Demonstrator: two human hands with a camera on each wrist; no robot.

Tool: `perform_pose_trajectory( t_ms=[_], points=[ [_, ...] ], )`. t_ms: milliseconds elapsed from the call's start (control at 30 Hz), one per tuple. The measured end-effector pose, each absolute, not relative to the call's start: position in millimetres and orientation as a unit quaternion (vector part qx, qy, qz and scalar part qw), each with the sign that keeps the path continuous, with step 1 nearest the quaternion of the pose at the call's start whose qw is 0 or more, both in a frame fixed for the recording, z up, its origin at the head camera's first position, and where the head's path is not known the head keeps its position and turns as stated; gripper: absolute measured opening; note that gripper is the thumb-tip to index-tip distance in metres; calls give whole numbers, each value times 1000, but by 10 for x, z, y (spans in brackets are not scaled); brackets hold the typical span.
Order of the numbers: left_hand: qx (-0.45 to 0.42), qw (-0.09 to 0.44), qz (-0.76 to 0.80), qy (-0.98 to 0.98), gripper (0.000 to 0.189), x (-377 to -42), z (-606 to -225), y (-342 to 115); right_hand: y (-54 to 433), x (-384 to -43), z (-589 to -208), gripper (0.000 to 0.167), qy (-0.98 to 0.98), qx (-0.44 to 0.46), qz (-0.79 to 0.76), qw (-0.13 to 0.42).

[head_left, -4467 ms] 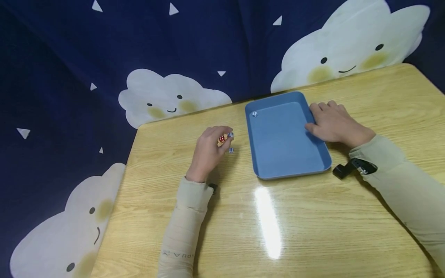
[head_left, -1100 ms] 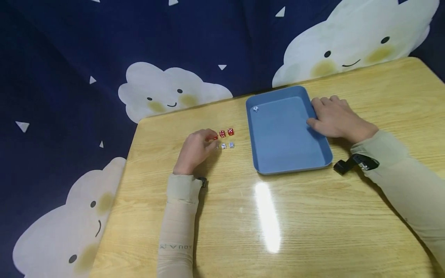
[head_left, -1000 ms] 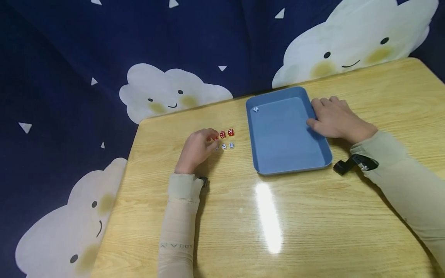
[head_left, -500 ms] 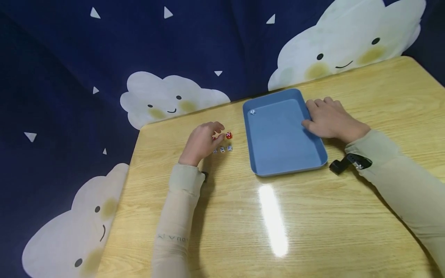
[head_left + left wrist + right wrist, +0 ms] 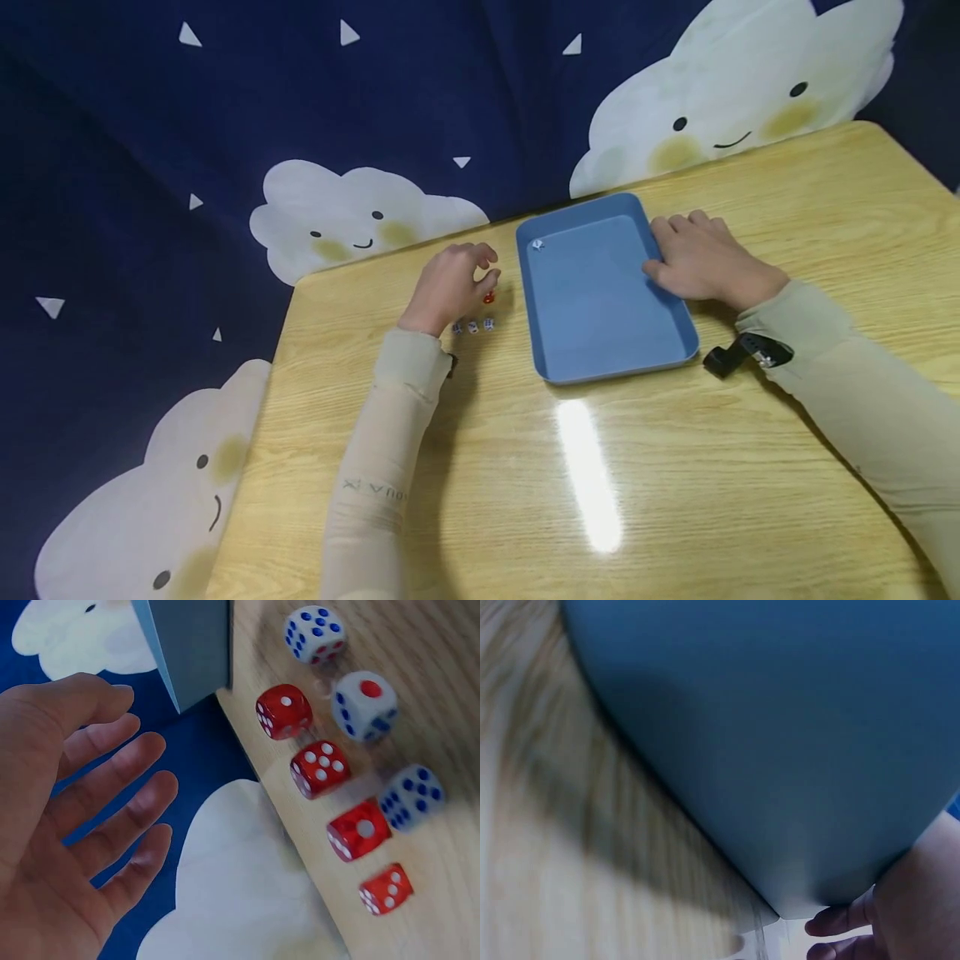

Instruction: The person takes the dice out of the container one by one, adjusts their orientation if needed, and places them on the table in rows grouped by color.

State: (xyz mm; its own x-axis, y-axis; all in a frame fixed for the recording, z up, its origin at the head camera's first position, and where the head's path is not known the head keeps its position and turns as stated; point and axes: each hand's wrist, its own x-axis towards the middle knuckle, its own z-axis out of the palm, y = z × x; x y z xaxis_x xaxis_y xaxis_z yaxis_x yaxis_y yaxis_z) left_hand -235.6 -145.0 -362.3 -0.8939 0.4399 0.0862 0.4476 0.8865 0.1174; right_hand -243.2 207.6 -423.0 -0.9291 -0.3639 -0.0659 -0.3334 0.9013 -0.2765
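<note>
My left hand [image 5: 453, 283] hovers over the dice with nothing in it; in the left wrist view its fingers [image 5: 150, 799] are spread and loosely bent. Below it several red dice make a row, one of them a red die [image 5: 320, 769] with five pips up. In the head view the hand hides most of that row, leaving one red die [image 5: 489, 297] showing. Alongside stand three white dice, among them a white die [image 5: 364, 706] with a red pip up. My right hand [image 5: 708, 257] grips the right wall of the blue tray [image 5: 615, 372], thumb over the rim.
Inside the tray's far left corner lies a small white die-like piece [image 5: 537, 245]. The wooden table [image 5: 525, 500] ends at a dark blue curtain [image 5: 420, 83] with cloud prints, along its back and left sides.
Earlier the left hand held dice above the table; these now stand in two rows. In the last second it has risen off them, toward the back right. The right hand stays on the tray.
</note>
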Motion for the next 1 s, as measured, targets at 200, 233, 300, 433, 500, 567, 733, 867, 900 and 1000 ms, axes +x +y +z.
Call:
perform_pose_trajectory(
  t_ms=[200, 233, 300, 433, 500, 567, 733, 867, 900, 1000],
  points=[
    [-239, 27, -58, -969, 25, -2449, -3628, -1325, 2076, -2426, -4236, 57, 974, -176, -132, 59],
    [-241, 28, -57, -969, 25, -2467, -3634, -1309, 2077, -2425, -4236, 57, 974, -176, -132, 58],
    [-242, 29, -58, -968, 25, -2502, -3645, -1279, 2078, -2424, -4237, 57, 974, -175, -133, 58],
    [-242, 31, -61, -968, 24, -2565, -3672, -1231, 2077, -2425, -4238, 57, 974, -172, -135, 60],
    [-244, 35, -65, -967, 24, -2595, -3686, -1206, 2079, -2428, -4237, 58, 974, -172, -134, 61],
    [-248, 41, -70, -965, 24, -2625, -3704, -1171, 2084, -2431, -4242, 58, 974, -172, -134, 61],
    [-251, 49, -74, -964, 27, -2694, -3737, -1066, 2092, -2438, -4257, 57, 975, -170, -134, 58],
    [-251, 44, -64, -965, 29, -2739, -3749, -990, 2093, -2436, -4262, 55, 974, -171, -137, 56],
    [-250, 43, -63, -965, 29, -2750, -3753, -975, 2092, -2438, -4265, 55, 974, -171, -137, 56],
    [-244, 37, -63, -967, 29, -2779, -3767, -932, 2088, -2442, -4268, 56, 974, -171, -138, 57]
  ],
)
